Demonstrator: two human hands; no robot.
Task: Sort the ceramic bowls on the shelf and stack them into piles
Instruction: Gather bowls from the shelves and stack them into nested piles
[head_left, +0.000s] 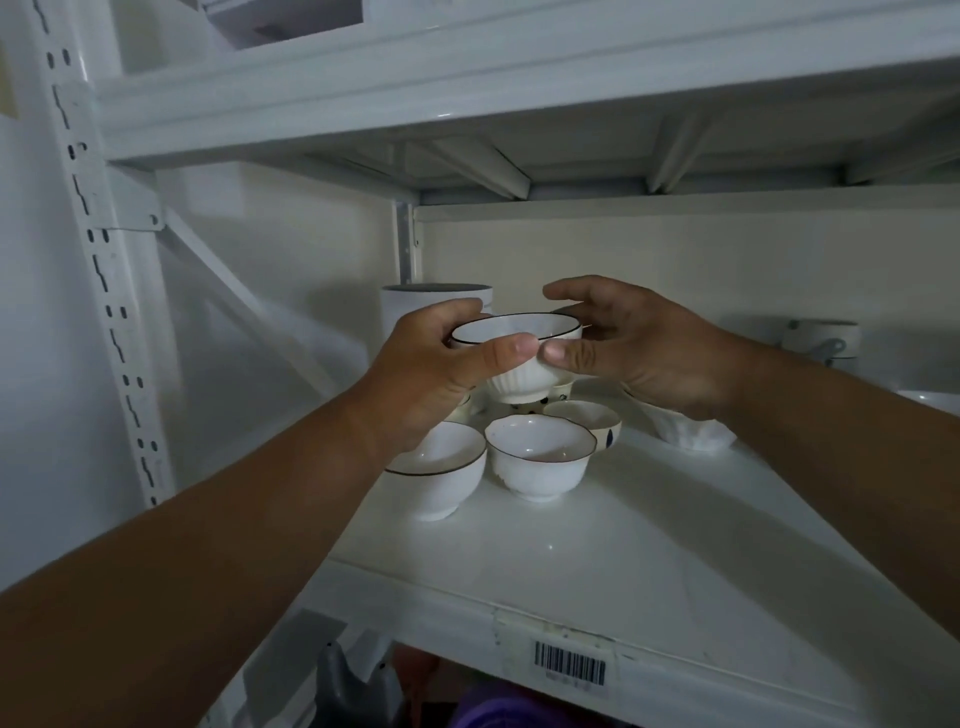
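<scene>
Fingers (511, 352) of the left hand (426, 374) curl round a ribbed white bowl (519, 358) with a thin dark rim, the thumb pressed on its near side just under the rim, the other fingertips at the far edge. That bowl is held up in the air above the shelf (649, 561), over a cluster of other bowls. On its right the right hand (654, 353) closes in, its thumb touching the bowl's side and its other fingers arched loosely over the far rim; whether those touch I cannot tell. Below, on the shelf, stand a dark-rimmed white bowl (441, 467) partly hidden by the left wrist, a scalloped white bowl (540, 457) just beside it, a small bowl with blue marks (592, 421) behind, and a ribbed white bowl (685, 431) under the right wrist. A tall white stack (415, 306) stands at the back left.
</scene>
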